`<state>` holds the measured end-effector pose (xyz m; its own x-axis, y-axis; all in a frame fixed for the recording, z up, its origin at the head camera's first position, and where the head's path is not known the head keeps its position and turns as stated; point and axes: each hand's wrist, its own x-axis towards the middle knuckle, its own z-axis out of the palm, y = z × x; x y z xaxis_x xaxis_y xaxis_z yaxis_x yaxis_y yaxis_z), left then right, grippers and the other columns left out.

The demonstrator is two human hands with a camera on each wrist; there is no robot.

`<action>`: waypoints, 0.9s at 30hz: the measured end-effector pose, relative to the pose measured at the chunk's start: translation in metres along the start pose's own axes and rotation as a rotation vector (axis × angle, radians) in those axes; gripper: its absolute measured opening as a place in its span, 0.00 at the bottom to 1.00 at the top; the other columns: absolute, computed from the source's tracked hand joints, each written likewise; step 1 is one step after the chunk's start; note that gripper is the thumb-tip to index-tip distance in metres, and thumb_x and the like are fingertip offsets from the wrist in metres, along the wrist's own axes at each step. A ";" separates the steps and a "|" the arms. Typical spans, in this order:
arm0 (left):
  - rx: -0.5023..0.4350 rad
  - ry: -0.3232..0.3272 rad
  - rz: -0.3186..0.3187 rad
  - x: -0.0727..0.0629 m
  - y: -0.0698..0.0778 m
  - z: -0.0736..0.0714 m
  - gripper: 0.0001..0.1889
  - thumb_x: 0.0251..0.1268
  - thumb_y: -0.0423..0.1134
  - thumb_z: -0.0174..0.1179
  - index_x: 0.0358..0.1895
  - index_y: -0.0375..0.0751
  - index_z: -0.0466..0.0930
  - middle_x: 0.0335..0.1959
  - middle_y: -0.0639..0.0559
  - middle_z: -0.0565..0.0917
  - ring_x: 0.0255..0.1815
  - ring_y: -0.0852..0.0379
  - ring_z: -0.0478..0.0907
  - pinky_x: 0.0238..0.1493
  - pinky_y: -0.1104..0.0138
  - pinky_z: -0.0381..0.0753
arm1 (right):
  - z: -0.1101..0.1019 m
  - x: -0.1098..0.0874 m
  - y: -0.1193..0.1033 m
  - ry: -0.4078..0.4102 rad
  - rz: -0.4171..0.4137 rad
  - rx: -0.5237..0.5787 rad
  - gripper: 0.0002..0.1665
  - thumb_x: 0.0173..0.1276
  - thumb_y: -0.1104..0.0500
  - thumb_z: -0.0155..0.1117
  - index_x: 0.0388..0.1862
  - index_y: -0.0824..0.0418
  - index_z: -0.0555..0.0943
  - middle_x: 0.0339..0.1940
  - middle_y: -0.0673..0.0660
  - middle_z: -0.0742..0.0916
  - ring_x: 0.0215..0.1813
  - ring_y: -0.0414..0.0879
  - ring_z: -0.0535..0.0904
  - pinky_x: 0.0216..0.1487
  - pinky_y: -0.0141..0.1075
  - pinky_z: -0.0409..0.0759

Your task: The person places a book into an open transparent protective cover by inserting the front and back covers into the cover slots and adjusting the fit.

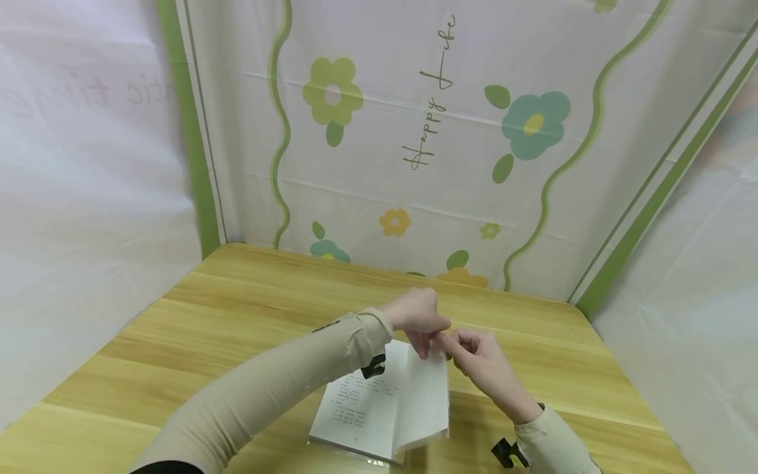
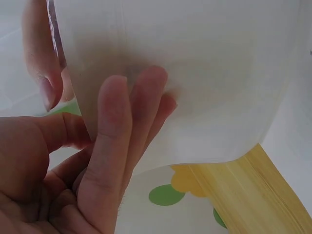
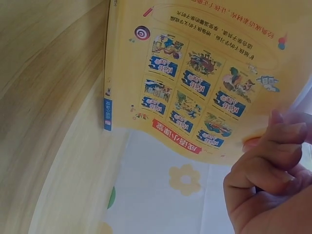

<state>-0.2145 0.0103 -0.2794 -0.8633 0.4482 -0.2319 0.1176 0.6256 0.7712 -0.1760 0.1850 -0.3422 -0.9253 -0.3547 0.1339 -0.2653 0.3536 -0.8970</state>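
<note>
An open book (image 1: 367, 401) lies low in the head view, printed on its left page, with the right-hand leaves raised. Across its far right corner reaches my left hand (image 1: 417, 316); in the left wrist view, the left thumb and a finger pinch the edge of a pale page (image 2: 209, 97), the other fingers lying against it. My right hand (image 1: 485, 365) pinches the book's far right corner, its fingertips close to the left hand's. The right wrist view shows the yellow back cover (image 3: 185, 97) with small pictures, and the curled right fingers (image 3: 268, 165) at its edge.
The book is on a wood-grain table (image 1: 237, 296). Behind the table hangs a white curtain (image 1: 379, 164) with flowers and lettering, and pale fabric also hangs on both sides. Black clips (image 1: 508, 454) show near the sleeves.
</note>
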 end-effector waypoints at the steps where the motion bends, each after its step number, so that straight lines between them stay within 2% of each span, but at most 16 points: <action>1: -0.003 -0.001 -0.002 0.000 0.000 0.000 0.17 0.71 0.33 0.54 0.27 0.22 0.81 0.20 0.38 0.84 0.18 0.47 0.84 0.26 0.60 0.86 | 0.000 0.000 0.000 0.000 0.001 0.000 0.25 0.74 0.46 0.59 0.24 0.63 0.77 0.12 0.52 0.68 0.15 0.41 0.59 0.15 0.30 0.59; 6: -0.012 -0.001 -0.002 -0.002 -0.003 -0.004 0.18 0.72 0.33 0.53 0.26 0.24 0.82 0.19 0.39 0.84 0.19 0.47 0.84 0.28 0.59 0.86 | -0.001 0.000 0.001 -0.006 -0.002 -0.006 0.24 0.76 0.46 0.57 0.25 0.62 0.79 0.10 0.52 0.68 0.14 0.41 0.59 0.15 0.31 0.60; 14: -0.036 0.017 0.025 -0.005 -0.011 -0.009 0.22 0.71 0.32 0.52 0.15 0.26 0.77 0.16 0.40 0.83 0.20 0.45 0.84 0.21 0.63 0.85 | -0.001 0.002 0.003 -0.068 0.038 -0.048 0.23 0.74 0.46 0.59 0.27 0.62 0.80 0.13 0.53 0.72 0.16 0.40 0.63 0.17 0.31 0.66; 22: -0.075 0.010 0.064 -0.005 -0.024 -0.012 0.23 0.73 0.34 0.52 0.17 0.28 0.81 0.15 0.41 0.83 0.22 0.41 0.85 0.22 0.62 0.85 | -0.002 0.003 0.007 -0.108 0.046 -0.018 0.19 0.76 0.50 0.58 0.29 0.63 0.80 0.13 0.52 0.72 0.16 0.40 0.64 0.17 0.30 0.66; 27: -0.070 0.011 0.091 -0.006 -0.031 -0.016 0.24 0.72 0.34 0.52 0.14 0.30 0.79 0.15 0.42 0.83 0.18 0.46 0.84 0.23 0.60 0.86 | -0.004 0.005 0.011 -0.144 0.050 -0.041 0.20 0.76 0.49 0.58 0.29 0.63 0.80 0.13 0.53 0.72 0.16 0.40 0.64 0.18 0.31 0.66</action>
<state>-0.2208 -0.0222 -0.2927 -0.8560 0.4938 -0.1530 0.1615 0.5365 0.8283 -0.1850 0.1904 -0.3497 -0.8903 -0.4547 0.0248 -0.2330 0.4082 -0.8826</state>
